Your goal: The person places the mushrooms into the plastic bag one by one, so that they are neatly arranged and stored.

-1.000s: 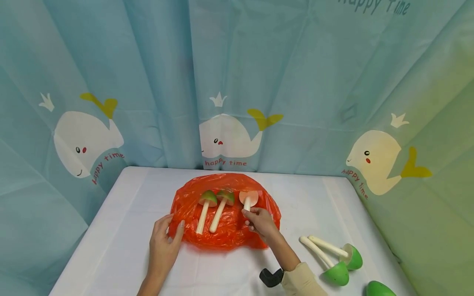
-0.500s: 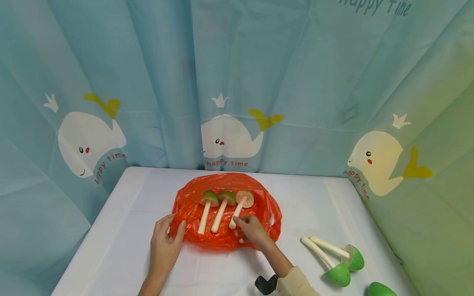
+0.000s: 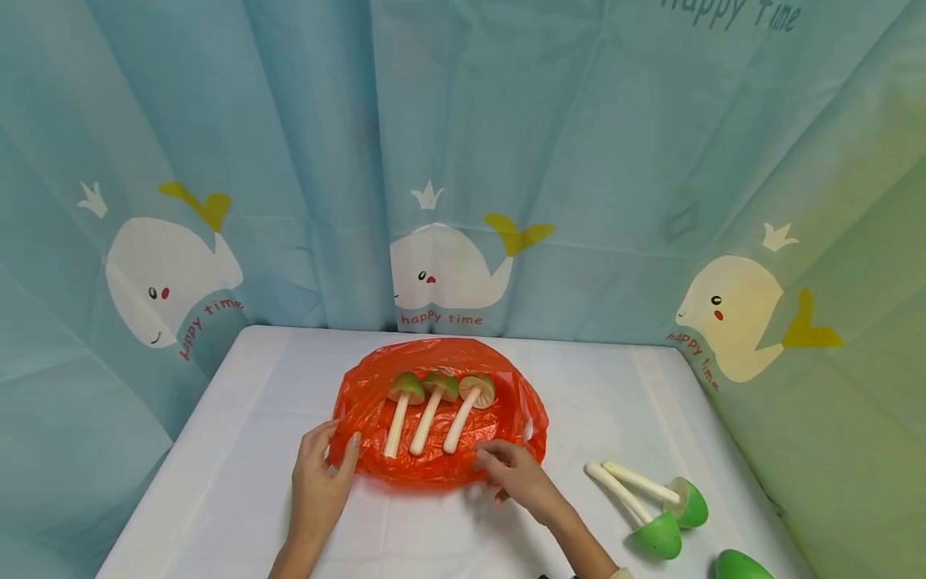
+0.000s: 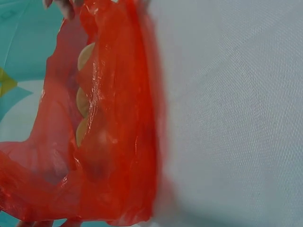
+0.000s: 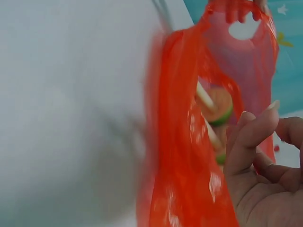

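A red plastic bag [image 3: 434,354] lies with its mouth spread open. Three toy mushrooms with green caps and pale stems lie side by side in it: a left one [image 3: 396,426], a middle one [image 3: 427,426] and a right one [image 3: 460,422]. At the bag's left edge, my left hand [image 3: 318,482] grips the plastic; its fingers show through the film in the right wrist view. My right hand [image 3: 521,482] hovers by the front right edge of the bag, fingers loosely bent, holding nothing. From the left wrist, the bag wall hides most of the mushrooms [image 4: 83,101].
Two more green mushrooms, a front one [image 3: 657,535] and a back one [image 3: 690,505], lie on the white table [image 3: 600,394] to the right. Another green cap [image 3: 741,565] is cut off by the bottom edge. A blue curtain [image 3: 318,201] with whales hangs behind.
My right hand has laid the third mushroom in the bag beside the other two, let go of it and drawn back toward the front right. The left hand has stayed at the bag.
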`<state>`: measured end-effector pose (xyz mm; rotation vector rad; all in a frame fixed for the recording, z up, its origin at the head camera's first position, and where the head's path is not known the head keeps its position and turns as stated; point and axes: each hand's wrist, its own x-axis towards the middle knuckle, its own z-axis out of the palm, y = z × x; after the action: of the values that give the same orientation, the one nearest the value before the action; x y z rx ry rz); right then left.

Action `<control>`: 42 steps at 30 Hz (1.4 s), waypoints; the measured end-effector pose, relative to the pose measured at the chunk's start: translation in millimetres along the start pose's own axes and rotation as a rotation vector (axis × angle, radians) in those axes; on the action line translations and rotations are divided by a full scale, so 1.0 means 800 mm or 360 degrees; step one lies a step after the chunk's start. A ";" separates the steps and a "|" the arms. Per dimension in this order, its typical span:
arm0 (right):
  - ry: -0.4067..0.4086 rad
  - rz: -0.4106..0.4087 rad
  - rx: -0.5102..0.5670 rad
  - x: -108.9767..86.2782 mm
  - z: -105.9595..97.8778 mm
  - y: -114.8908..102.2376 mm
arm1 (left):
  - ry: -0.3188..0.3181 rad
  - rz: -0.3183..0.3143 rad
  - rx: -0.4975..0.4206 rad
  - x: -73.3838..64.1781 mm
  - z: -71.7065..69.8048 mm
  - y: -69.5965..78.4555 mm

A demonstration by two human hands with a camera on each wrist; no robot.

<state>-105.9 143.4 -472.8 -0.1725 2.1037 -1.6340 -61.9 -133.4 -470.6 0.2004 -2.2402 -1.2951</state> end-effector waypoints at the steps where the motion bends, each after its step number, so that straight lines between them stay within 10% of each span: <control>1: 0.0018 -0.0002 -0.0007 -0.004 -0.005 0.002 | -0.0006 -0.0007 0.0002 0.000 0.000 0.001; 20: 0.0611 0.0141 -0.0005 -0.049 -0.111 0.020 | 0.0011 -0.0001 0.0047 0.001 -0.004 -0.004; 23: 0.0731 0.0215 0.0285 -0.053 -0.110 0.022 | 0.0030 0.0018 0.0022 0.001 -0.004 -0.003; 32: 0.0866 0.0180 0.1958 -0.072 -0.075 0.050 | 0.0024 0.0039 -0.0034 0.001 -0.002 -0.001; 42: 0.1023 0.0121 0.2275 -0.068 -0.076 0.060 | 0.0011 0.0010 -0.0043 -0.001 -0.003 -0.001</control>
<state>-75.7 231.2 -491.7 0.9541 0.7178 -2.8959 -60.4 -135.5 -470.4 0.1873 -2.2144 -1.3184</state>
